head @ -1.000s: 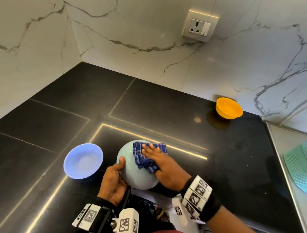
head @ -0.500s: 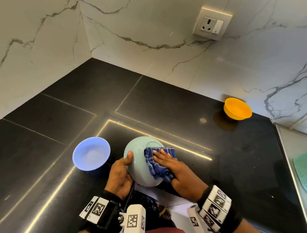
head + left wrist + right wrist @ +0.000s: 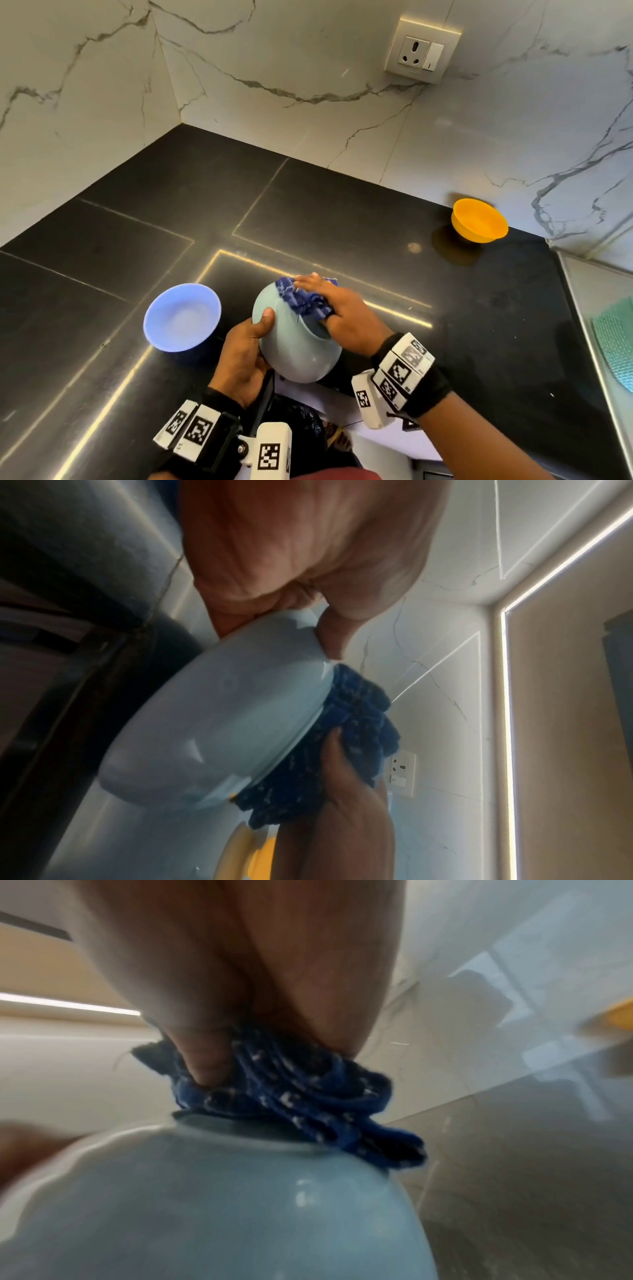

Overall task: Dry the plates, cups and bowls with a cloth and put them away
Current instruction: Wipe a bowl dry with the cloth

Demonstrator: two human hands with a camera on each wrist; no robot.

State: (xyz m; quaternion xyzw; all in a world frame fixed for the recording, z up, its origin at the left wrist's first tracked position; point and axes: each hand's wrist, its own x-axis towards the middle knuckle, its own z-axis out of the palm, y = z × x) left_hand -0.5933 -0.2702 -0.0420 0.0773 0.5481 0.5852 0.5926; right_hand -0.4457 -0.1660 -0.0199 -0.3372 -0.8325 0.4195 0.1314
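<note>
A pale blue-green bowl (image 3: 298, 346) is held tilted above the black counter, its outside towards me. My left hand (image 3: 253, 342) grips its left edge, thumb on the outer wall, the other fingers hidden behind it. My right hand (image 3: 329, 305) lies over a bunched dark blue cloth (image 3: 301, 298) and presses it on the bowl's far upper side, the thumb tucked at the cloth's edge. The left wrist view shows the cloth (image 3: 352, 723) against the bowl (image 3: 212, 723). The right wrist view shows a finger sunk in the cloth (image 3: 308, 1096) on the bowl (image 3: 222, 1204).
A lilac-blue bowl (image 3: 181, 317) stands upright on the counter (image 3: 342, 212) just left of my hands. An orange bowl (image 3: 479, 221) sits by the back wall at the right. A sink with a green mat (image 3: 616, 342) borders the right edge. Marble walls close the corner.
My right hand has slid the cloth from the bowl's near top to its far upper side. The bowl has tipped further in my left hand.
</note>
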